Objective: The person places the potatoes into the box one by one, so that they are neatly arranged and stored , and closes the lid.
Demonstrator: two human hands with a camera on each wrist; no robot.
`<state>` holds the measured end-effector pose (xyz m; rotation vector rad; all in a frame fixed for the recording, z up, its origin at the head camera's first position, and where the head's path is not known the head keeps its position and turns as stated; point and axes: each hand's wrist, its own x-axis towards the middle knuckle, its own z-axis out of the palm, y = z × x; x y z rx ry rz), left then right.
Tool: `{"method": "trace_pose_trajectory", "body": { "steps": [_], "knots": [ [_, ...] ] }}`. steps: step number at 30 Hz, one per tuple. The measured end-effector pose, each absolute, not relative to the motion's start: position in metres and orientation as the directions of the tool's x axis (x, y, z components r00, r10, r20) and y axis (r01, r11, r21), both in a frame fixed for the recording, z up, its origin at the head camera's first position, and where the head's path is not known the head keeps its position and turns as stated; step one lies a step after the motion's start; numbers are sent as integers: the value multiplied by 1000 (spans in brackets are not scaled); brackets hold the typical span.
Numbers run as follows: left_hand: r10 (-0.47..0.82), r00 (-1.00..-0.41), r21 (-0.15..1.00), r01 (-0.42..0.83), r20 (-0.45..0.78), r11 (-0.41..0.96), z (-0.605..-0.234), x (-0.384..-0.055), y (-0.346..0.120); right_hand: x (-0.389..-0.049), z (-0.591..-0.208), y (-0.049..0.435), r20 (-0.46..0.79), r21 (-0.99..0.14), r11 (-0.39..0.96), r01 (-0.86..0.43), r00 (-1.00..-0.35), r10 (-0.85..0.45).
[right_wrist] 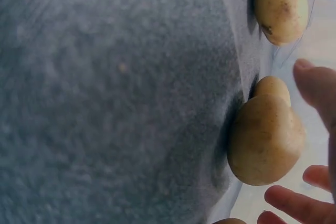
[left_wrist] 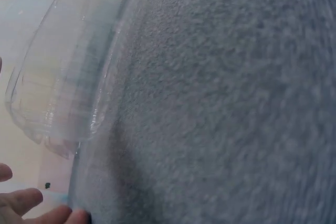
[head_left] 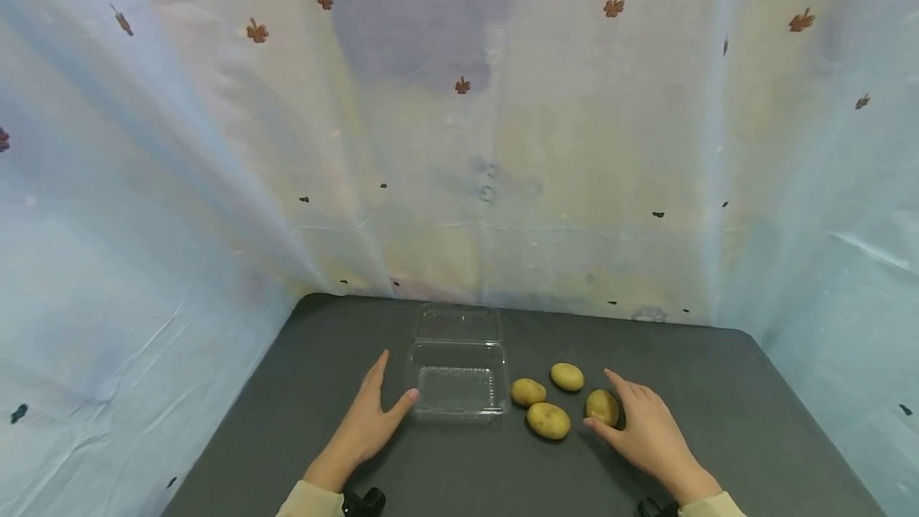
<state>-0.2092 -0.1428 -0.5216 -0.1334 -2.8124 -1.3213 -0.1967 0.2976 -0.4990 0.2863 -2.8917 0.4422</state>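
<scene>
A clear plastic clamshell container (head_left: pixel 459 377) lies with its lid (head_left: pixel 458 324) folded back on the dark tabletop. Beside its left edge, my left hand (head_left: pixel 368 421) hovers with fingers spread and holds nothing; the thumb tip comes close to the rim, and whether they touch I cannot tell. On the right, my right hand (head_left: pixel 646 425) reaches around a potato (head_left: pixel 601 408), thumb and fingers parted on either side. In the right wrist view a gap shows between those fingers and the potato (right_wrist: pixel 265 140). More potatoes sit between hand and container: a larger one (head_left: pixel 549 421) and two smaller (head_left: pixel 528 392) (head_left: pixel 567 376).
The dark grey table (head_left: pixel 445 469) has its back edge against a pale plastic curtain (head_left: pixel 546 246) printed with small brown leaves. Similar sheeting hangs along the left and right sides. A black strap (head_left: pixel 362 501) goes around the left wrist.
</scene>
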Motion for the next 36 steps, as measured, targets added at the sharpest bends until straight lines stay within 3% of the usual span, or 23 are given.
{"method": "trace_pose_trajectory", "body": {
  "steps": [11,22,36],
  "knots": [
    [120,-991,886,113,65,450,-526,-208,-133,-197,-504,300,253,-269,932,-243,-951,-176],
    [153,-984,896,144,87,420,-528,-206,-127,-194,-507,301,245,-257,938,-234,-954,-171],
    [173,-984,944,96,42,315,-540,-209,-135,-196,-508,300,232,-265,934,-241,-956,-181]
  ]
}}
